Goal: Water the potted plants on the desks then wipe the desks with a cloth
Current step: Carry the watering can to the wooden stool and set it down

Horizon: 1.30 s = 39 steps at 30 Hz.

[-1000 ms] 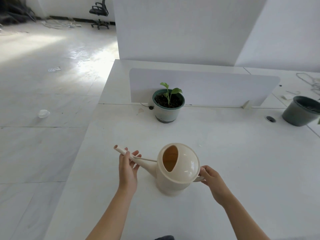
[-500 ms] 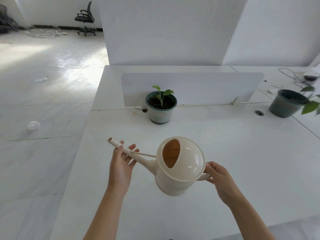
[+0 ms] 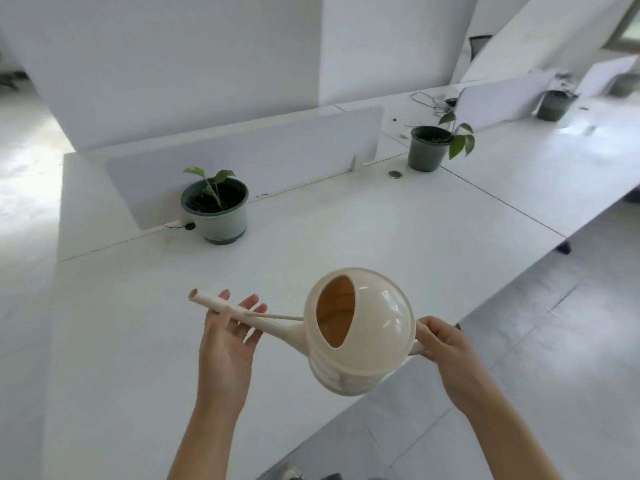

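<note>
A cream watering can (image 3: 367, 337) hangs in the air above the white desk (image 3: 346, 237), its spout pointing left. My right hand (image 3: 441, 344) grips the handle at its back. My left hand (image 3: 227, 337) cradles the long spout from below with fingers spread. Beyond it a pale green pot with a small seedling (image 3: 216, 209) stands against the low divider (image 3: 242, 157). A dark pot with drooping leaves (image 3: 429, 147) stands further right, and a third dark pot (image 3: 554, 103) stands on a far desk.
A round cable grommet (image 3: 394, 173) lies near the dark pot. Cables (image 3: 433, 100) lie behind the second divider (image 3: 502, 97). The desk's near edge runs diagonally at the right, with tiled floor (image 3: 554, 323) below. A white wall stands behind the desks.
The watering can has been lifted off the desk and is held higher. My view has swung right and tilted, bringing the dark pots and further desks into sight.
</note>
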### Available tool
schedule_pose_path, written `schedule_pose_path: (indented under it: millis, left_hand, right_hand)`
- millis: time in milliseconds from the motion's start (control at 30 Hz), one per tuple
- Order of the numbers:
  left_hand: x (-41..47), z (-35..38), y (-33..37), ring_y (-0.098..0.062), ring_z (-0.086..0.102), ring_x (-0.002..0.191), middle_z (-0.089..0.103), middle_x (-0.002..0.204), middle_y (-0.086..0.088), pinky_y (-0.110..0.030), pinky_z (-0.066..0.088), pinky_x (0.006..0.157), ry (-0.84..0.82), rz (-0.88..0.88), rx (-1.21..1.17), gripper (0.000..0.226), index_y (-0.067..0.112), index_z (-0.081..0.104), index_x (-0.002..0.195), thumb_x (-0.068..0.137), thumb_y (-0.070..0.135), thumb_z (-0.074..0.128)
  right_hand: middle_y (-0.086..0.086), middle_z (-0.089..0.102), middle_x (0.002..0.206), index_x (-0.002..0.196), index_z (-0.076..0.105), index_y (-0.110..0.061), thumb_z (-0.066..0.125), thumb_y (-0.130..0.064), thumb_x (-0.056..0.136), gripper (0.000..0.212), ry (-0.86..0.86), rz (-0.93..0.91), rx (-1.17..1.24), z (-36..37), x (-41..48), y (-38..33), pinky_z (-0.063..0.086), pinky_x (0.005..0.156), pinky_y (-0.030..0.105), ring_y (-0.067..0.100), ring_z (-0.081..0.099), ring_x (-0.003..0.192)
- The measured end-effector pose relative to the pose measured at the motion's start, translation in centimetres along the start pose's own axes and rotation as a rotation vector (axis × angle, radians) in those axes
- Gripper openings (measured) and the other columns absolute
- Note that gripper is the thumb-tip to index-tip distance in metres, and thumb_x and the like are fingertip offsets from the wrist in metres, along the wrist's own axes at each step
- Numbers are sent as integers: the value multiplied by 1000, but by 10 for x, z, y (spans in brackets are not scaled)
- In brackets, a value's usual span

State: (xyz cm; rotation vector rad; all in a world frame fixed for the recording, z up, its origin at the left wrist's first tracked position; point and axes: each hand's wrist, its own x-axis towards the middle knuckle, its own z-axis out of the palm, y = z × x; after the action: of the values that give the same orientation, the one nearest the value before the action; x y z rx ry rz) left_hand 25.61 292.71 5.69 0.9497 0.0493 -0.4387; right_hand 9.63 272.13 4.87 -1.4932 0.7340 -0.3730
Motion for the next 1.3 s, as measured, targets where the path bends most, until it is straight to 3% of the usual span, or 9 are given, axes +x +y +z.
schedule_pose_path:
  millis: [67, 133, 233, 300, 633, 900, 1000, 1133, 1300]
  left_hand:
    - [-18, 13, -11, -27, 59, 95, 61, 101, -10, -41, 45, 91, -53, -39, 20, 18, 23, 51, 105, 95, 23, 37]
    - [-38, 24, -22, -28, 59, 95, 61, 101, -11, -41, 45, 90, -114, -84, 37, 17, 22, 52, 104, 96, 22, 36]
    - [-74, 41, -41, -28, 59, 95, 61, 100, -11, -41, 45, 90, -209, -150, 65, 17, 22, 51, 104, 96, 21, 37]
    - [-100, 51, -55, -28, 59, 94, 61, 99, -12, -41, 45, 89, -265, -196, 80, 16, 22, 51, 102, 96, 20, 37]
    - [-235, 109, -129, -24, 57, 90, 59, 92, -8, -35, 46, 79, -546, -451, 209, 12, 23, 48, 94, 96, 17, 37]
    - [-303, 174, -190, -25, 59, 87, 61, 92, -9, -38, 46, 84, -774, -598, 291, 15, 21, 49, 96, 95, 14, 36]
    - [-309, 203, -221, -27, 59, 93, 61, 95, -10, -39, 46, 87, -843, -643, 306, 15, 19, 47, 105, 95, 14, 37]
    - [-306, 251, -266, -28, 60, 96, 62, 101, -13, -37, 47, 82, -952, -705, 301, 19, 20, 47, 107, 93, 12, 38]
    - [-289, 329, -318, -25, 63, 99, 64, 107, -11, -37, 47, 87, -1136, -731, 372, 57, 24, 40, 127, 71, 19, 52]
  right_hand:
    - [-2, 60, 62, 72, 59, -4, 62, -34, 81, 32, 63, -1, 41, -20, -28, 2, 41, 85, 42, 21, 51, 74]
    - [6, 55, 65, 72, 56, 0, 69, -56, 63, 58, 128, 6, 43, -40, -59, 6, 37, 79, 40, 21, 48, 71]
    - [-6, 59, 57, 69, 58, -7, 62, -33, 82, 29, 228, 2, 81, -74, -111, 20, 39, 81, 35, 12, 53, 66]
    - [-5, 58, 61, 68, 59, -10, 54, -20, 88, 23, 301, 23, 85, -96, -147, 29, 38, 83, 36, 17, 52, 73]
    - [11, 62, 87, 71, 59, -10, 55, -27, 87, 23, 654, 120, 155, -186, -333, 59, 41, 80, 31, 21, 57, 88]
    - [-4, 60, 63, 70, 59, -10, 53, -26, 85, 23, 900, 152, 217, -250, -415, 71, 40, 67, 26, 6, 58, 66]
    - [-12, 61, 53, 70, 59, -10, 61, -42, 72, 32, 938, 158, 234, -278, -422, 74, 39, 70, 28, 1, 59, 62]
    - [-10, 65, 54, 69, 61, -10, 69, -78, 22, 83, 1034, 174, 200, -320, -412, 76, 41, 72, 31, -2, 61, 58]
    - [-8, 66, 54, 67, 64, -12, 70, -79, 16, 84, 1171, 140, 257, -382, -382, 80, 42, 75, 33, -1, 61, 55]
